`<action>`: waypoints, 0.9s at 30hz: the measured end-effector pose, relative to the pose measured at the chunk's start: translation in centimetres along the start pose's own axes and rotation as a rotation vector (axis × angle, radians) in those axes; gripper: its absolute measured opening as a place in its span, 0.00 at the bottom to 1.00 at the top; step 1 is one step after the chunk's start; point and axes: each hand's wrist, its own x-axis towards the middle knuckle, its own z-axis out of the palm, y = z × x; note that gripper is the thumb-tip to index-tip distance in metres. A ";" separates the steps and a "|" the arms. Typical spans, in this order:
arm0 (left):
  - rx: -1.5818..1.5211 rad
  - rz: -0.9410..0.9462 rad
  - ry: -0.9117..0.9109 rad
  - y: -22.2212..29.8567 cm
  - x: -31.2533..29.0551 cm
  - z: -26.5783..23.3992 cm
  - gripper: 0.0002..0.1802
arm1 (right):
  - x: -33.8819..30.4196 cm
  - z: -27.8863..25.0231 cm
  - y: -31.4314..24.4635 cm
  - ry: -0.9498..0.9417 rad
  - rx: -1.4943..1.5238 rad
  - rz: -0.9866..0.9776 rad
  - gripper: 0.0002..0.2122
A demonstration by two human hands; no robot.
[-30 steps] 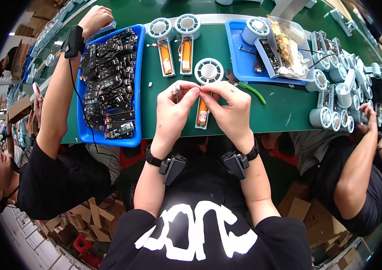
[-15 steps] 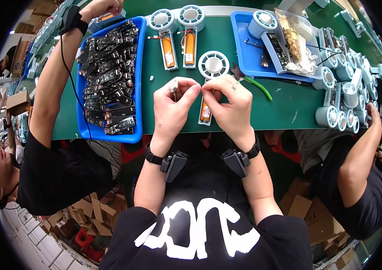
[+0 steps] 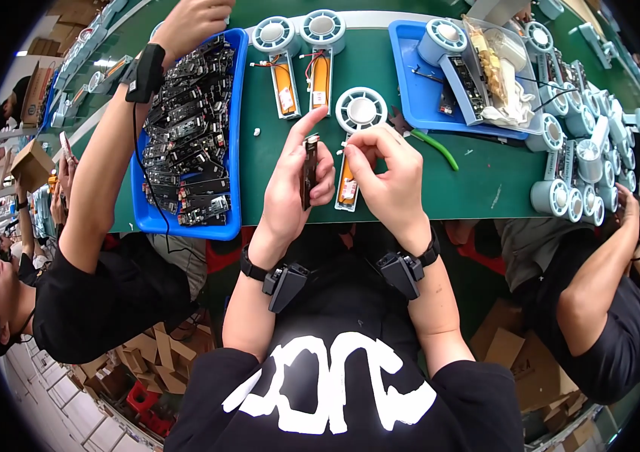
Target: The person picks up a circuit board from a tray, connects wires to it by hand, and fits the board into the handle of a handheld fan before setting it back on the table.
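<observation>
My left hand (image 3: 282, 184) holds a narrow dark circuit board (image 3: 309, 169) on edge, its index finger stretched out past the top. Close by, my right hand (image 3: 391, 177) has thumb and fingers drawn together above an open handheld fan (image 3: 360, 111). Whatever those fingertips pinch is too small to make out. The fan's round pale-blue head points away from me, and an orange battery (image 3: 348, 187) lies in its open handle, partly behind my right hand. Two similar open fans, a left one (image 3: 274, 35) and a right one (image 3: 323, 30), lie farther back with thin wires showing.
At left, a blue tray (image 3: 237, 151) holds many circuit boards; a co-worker's arm (image 3: 101, 166) reaches over it. A second blue tray (image 3: 425, 119) carries a fan and a clear box. Green-handled pliers (image 3: 436, 148) lie nearby. Many fans (image 3: 549, 196) crowd the right, beside another person's arm (image 3: 598, 264).
My hands have drawn apart. My left hand has turned, its index finger now extended and the circuit board in plain sight. The co-worker's arm at left has shifted right over the tray.
</observation>
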 end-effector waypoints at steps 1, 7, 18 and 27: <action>0.003 -0.004 -0.009 -0.1 0.2 0.1 0.23 | 0.0 -0.2 0.1 0.010 -0.003 -0.002 0.03; 0.249 0.001 0.003 -1.4 0.3 -0.5 0.20 | -0.2 -0.1 1.2 0.085 -0.127 -0.184 0.05; 0.458 0.006 0.012 -1.0 -0.1 -0.4 0.17 | 0.0 -0.4 1.2 0.127 -0.234 -0.320 0.07; 0.685 0.062 0.075 -0.5 -0.5 0.2 0.17 | 0.0 -0.4 1.3 0.138 -0.245 -0.326 0.07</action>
